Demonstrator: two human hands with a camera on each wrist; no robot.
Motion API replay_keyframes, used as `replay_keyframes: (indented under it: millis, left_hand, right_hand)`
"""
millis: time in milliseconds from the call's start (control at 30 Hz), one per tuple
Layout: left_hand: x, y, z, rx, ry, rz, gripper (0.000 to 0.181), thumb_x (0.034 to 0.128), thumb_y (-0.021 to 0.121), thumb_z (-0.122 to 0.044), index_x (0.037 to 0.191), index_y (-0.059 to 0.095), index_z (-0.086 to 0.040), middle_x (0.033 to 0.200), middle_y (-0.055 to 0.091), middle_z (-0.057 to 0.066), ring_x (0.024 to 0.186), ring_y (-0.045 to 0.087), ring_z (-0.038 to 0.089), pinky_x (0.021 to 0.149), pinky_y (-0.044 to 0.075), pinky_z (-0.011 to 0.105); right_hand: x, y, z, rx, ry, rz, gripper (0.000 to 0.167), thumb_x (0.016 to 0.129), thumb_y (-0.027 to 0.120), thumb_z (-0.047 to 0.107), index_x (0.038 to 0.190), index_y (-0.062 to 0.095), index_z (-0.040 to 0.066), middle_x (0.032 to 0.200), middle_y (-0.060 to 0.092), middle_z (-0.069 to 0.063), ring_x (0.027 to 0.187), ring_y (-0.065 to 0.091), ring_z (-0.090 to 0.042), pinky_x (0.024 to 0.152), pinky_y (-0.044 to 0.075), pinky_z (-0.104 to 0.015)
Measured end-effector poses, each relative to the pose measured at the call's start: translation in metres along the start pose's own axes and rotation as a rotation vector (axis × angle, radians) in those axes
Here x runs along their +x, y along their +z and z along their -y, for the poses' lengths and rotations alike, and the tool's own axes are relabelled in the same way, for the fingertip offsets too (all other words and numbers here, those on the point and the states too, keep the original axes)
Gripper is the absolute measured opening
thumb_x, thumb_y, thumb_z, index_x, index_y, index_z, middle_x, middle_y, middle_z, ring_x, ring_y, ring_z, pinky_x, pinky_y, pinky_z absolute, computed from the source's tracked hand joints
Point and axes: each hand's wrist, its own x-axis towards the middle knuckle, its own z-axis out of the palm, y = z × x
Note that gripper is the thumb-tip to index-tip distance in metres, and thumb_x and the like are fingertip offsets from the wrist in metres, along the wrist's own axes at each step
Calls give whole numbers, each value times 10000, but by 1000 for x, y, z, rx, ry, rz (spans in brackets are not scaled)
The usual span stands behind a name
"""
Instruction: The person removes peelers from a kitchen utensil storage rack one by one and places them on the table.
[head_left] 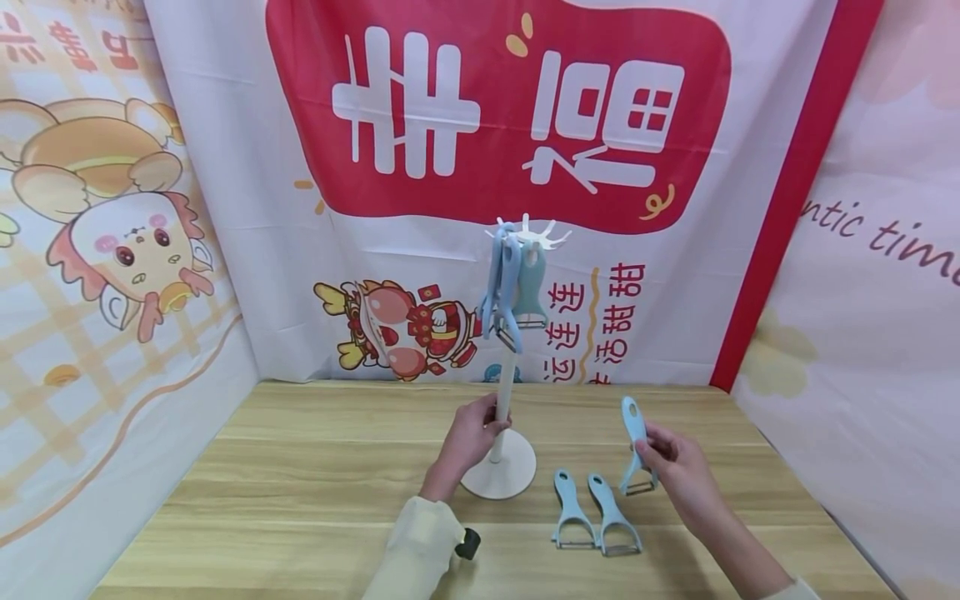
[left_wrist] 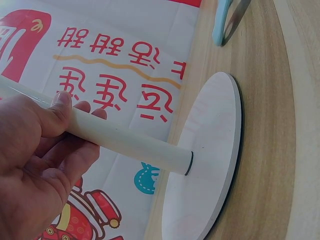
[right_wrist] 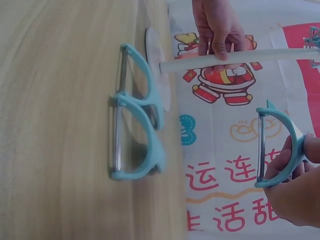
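Observation:
My left hand point(head_left: 468, 437) grips the pole of a white stand point(head_left: 507, 382), just above its round base point(head_left: 487, 483). The left wrist view shows thumb and fingers around the pole point(left_wrist: 127, 140). Off the table at the right, my right hand point(head_left: 686, 475) holds a light blue peeler point(head_left: 632, 419) by its handle, with the handle's holed end up and the blade low. Two similar peelers, a left one point(head_left: 567, 498) and a right one point(head_left: 609, 504), lie side by side on the table. Several blue and green peelers point(head_left: 531, 283) hang from the stand's top hooks.
The wooden table point(head_left: 315, 483) runs back to a printed cloth point(head_left: 420, 237) with red patches and characters. Printed sheets also stand at the left and right sides. White hooks point(head_left: 553, 236) stick out around the top of the stand.

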Motion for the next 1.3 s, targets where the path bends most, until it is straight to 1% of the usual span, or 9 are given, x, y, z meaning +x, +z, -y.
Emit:
replay_keyframes:
  millis: [167, 400, 533, 633, 767, 867, 1067, 1200, 1300]
  left_hand:
    - [1, 1, 1, 8, 0, 1, 86, 968, 636, -111, 1038, 651, -159, 998, 707, 12, 1023, 690, 214, 951, 583, 462]
    - [1, 1, 0, 7, 7, 1, 81, 965, 638, -105, 1026, 653, -157, 992, 708, 12, 1032, 694, 221, 950, 585, 457]
    - [1, 1, -2, 4, 5, 4, 82, 963, 639, -100, 1021, 654, -157, 989, 707, 12, 1033, 694, 223, 949, 584, 456]
    - [1, 1, -2, 4, 3, 6, 81, 964, 638, -101, 1021, 654, -158, 993, 708, 13, 1036, 693, 224, 951, 584, 457]
    - [0, 1, -2, 6, 4, 7, 80, 966, 637, -102, 1024, 655, -155, 1003, 712, 20, 1041, 695, 228, 951, 584, 457]
    - [0, 1, -2, 8, 1, 7, 84, 968, 636, -106, 1031, 655, -157, 1006, 712, 17, 1038, 694, 223, 951, 585, 452]
    - [0, 0, -2, 4, 4, 7, 86, 967, 637, -106, 1035, 656, -155, 998, 714, 17, 1034, 695, 224, 948, 585, 455]
    - [0, 0, -2, 4, 5, 5, 86, 967, 636, -104, 1034, 656, -154, 998, 715, 17, 1034, 696, 225, 947, 586, 452]
    - [1, 0, -1, 3, 4, 5, 88, 968, 633, -101, 1035, 658, -153, 1002, 714, 18, 1041, 694, 227, 950, 585, 448]
  right_hand:
    - [-2, -1, -6, -18, 22, -10, 467, 1041, 513, 145, 1461, 422, -39, 1060, 599, 60, 969, 549, -51, 845, 543, -203]
    - [-4, -4, -15, -53, 16, -27, 441, 1031, 533, 129, 1414, 462, -79, 1037, 614, 29, 924, 550, -28, 828, 550, -220]
    - [-3, -7, -21, -79, 36, -13, 464, 1040, 512, 131, 1442, 426, -83, 1163, 624, -69, 963, 557, -25, 848, 553, -209]
    - [-3, -10, -23, -98, 58, 7, 474, 1050, 489, 141, 1464, 399, -73, 1293, 579, -174, 1007, 553, -48, 884, 555, -226]
    - [-4, -12, -27, -115, 59, 17, 459, 1053, 470, 117, 1464, 397, -73, 1373, 535, -236, 1027, 556, -50, 888, 549, -210]
    - [-6, -12, -30, -135, 44, 11, 442, 1046, 475, 95, 1440, 419, -96, 1340, 559, -239, 1001, 558, -33, 841, 540, -174]
    - [-8, -13, -36, -150, 24, 1, 428, 1020, 499, 42, 1410, 442, -125, 1254, 607, -214, 951, 562, -19, 819, 545, -190]
    - [-8, -14, -39, -175, 22, 7, 446, 1004, 531, 43, 1407, 445, -127, 1205, 625, -187, 944, 563, -40, 797, 539, -190]
    - [-7, -15, -41, -198, 36, 14, 457, 996, 543, 42, 1408, 442, -126, 1213, 624, -190, 963, 565, -67, 788, 532, -181]
